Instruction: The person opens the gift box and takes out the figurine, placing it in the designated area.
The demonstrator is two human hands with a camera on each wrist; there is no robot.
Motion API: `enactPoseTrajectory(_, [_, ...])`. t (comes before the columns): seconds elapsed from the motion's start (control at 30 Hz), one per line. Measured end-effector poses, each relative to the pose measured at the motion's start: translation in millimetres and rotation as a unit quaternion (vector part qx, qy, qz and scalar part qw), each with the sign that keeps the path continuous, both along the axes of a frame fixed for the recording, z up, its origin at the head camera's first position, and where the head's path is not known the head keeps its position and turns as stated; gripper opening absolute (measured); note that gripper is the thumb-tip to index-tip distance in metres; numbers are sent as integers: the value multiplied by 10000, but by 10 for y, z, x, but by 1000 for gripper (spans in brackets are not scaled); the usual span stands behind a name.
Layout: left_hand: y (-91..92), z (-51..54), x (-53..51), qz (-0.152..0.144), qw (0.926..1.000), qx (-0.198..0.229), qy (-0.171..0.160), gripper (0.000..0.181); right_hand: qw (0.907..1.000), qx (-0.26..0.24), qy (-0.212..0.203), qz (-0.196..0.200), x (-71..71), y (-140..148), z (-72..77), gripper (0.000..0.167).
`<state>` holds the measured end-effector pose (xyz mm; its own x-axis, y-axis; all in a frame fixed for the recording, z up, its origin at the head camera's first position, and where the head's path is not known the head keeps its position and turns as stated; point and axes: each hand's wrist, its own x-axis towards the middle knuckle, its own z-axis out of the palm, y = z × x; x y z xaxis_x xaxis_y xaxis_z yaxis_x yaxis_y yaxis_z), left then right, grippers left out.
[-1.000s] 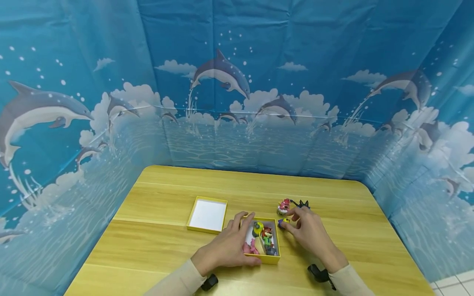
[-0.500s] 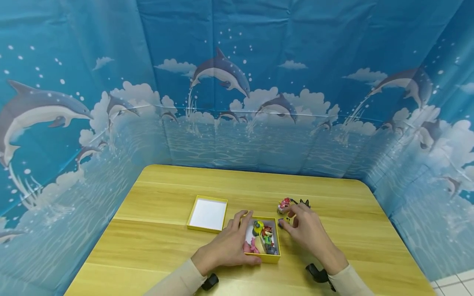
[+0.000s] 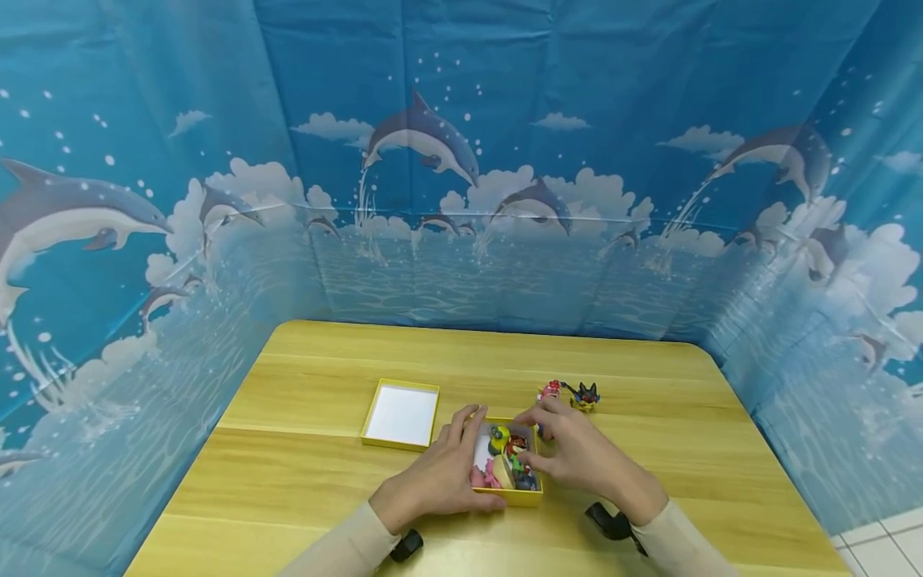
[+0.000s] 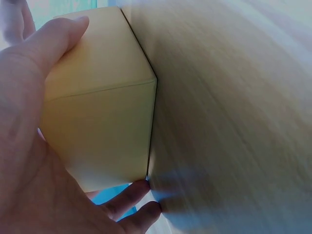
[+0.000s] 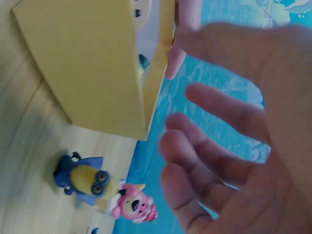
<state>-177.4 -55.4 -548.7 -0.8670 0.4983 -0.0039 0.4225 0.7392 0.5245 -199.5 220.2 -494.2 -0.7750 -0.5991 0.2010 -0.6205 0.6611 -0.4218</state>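
Note:
My left hand (image 3: 443, 473) grips a small yellow box (image 3: 522, 498), thumb along its near wall and fingers toward the far side. In the box lie a yellow one-eyed figurine (image 3: 499, 439), a fox figurine (image 3: 517, 445) in green and some pink pieces. Over the box's right rim hovers my right hand (image 3: 584, 457), its fingers loosely bent. Nothing shows between those fingers in the right wrist view. Beside the box stands a goggled yellow-and-blue Minion figurine (image 5: 85, 178), mostly hidden by the right hand in the head view.
Behind the right hand stand a pink bear figurine (image 3: 550, 389) and a black-eared figurine (image 3: 584, 397). A white-lined yellow box lid (image 3: 401, 415) lies left of the box on the wooden table (image 3: 324, 377). A dolphin-printed curtain (image 3: 461, 264) surrounds the table.
My right hand has moved left, from beside the Minion figurine to over the box's right rim. The Minion figurine stays on the table. The left hand keeps its hold on the box.

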Motion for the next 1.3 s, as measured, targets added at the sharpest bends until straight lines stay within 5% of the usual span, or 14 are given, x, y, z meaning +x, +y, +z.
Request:
enactPoseTrajectory(0.33, [-17,4,-7,-77,10000,16,-45,141,9923,829,-538,742,-110,-110,97,59])
enactPoseTrajectory(0.57, [-25,-12,-16,-118,9999,8,-60,140,9815,903,-1084,1296,-214,-245,134,49])
enactPoseTrajectory(0.77, [-24,-15,-8,-126,9999,42,-44,140,9715,1022,-1649,1364,-235,-359,116,38])
enactPoseTrajectory(1.3, [-14,-20,-8,-58,9999,72,-65,141,9668,1207,-1562,1626,-308,-420,119,18])
